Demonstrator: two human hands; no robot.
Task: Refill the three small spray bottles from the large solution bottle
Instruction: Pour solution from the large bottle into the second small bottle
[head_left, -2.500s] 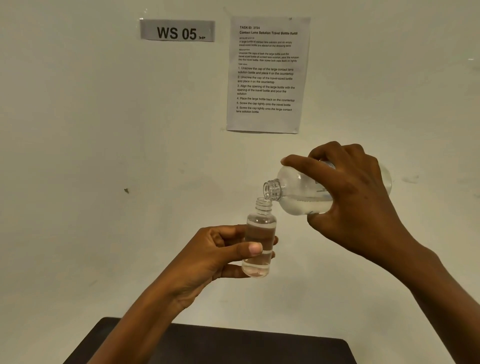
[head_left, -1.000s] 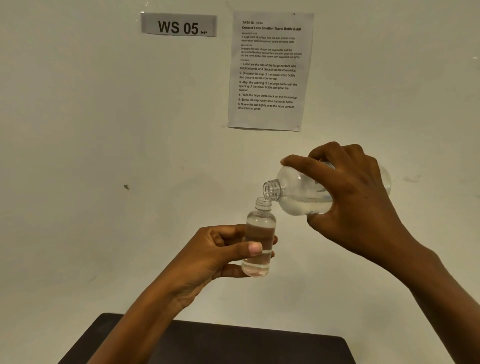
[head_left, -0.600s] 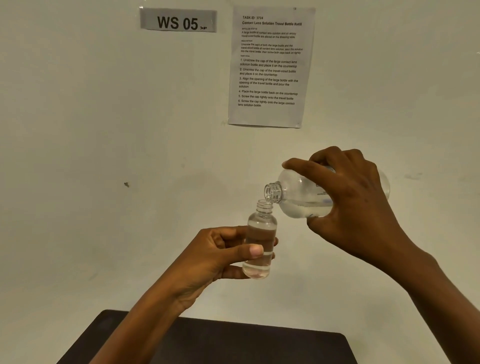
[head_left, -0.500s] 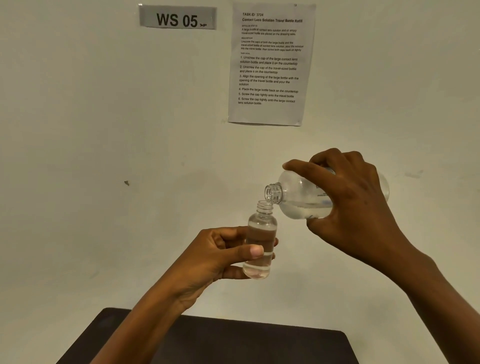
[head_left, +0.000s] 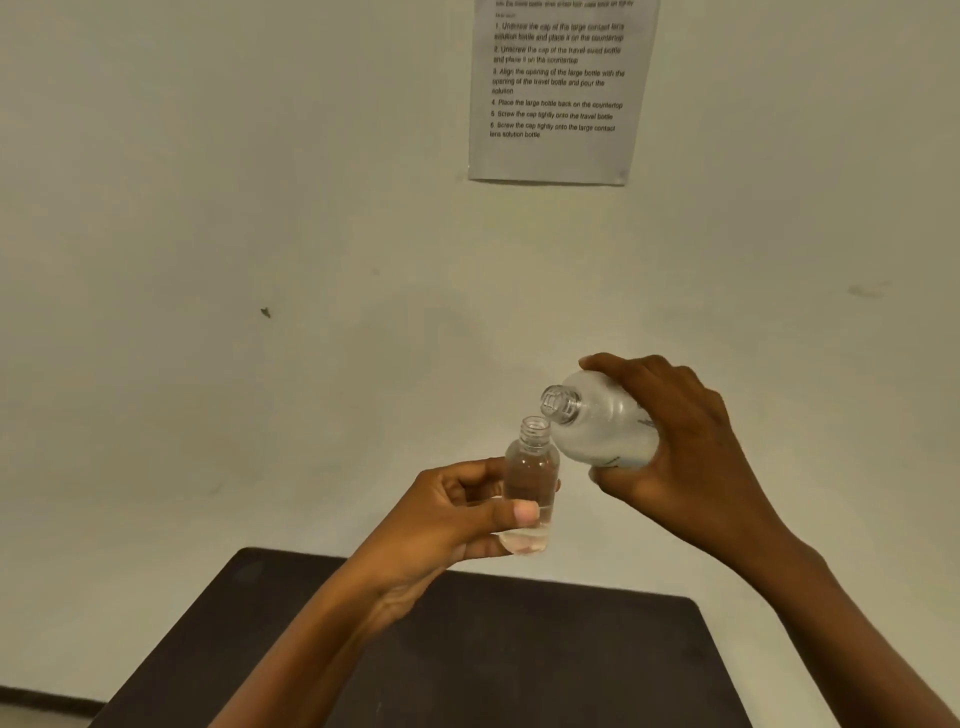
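Observation:
My left hand (head_left: 447, 512) grips a small clear spray bottle (head_left: 531, 475) upright in the air, thumb across its front; its cap is off and liquid fills most of it. My right hand (head_left: 675, 457) grips the large clear solution bottle (head_left: 602, 426), tilted with its open neck pointing up and left, just above and right of the small bottle's mouth. The two necks sit close but apart, and no stream runs between them. Only this one small bottle is in view.
A dark table top (head_left: 493, 649) lies below my forearms, its far edge near the pale wall. An instruction sheet (head_left: 558, 93) is taped to the wall above the hands.
The large bottle's neck has swung upward from near level, away from the small bottle's mouth. The view has dropped, so both hands sit lower and more table shows.

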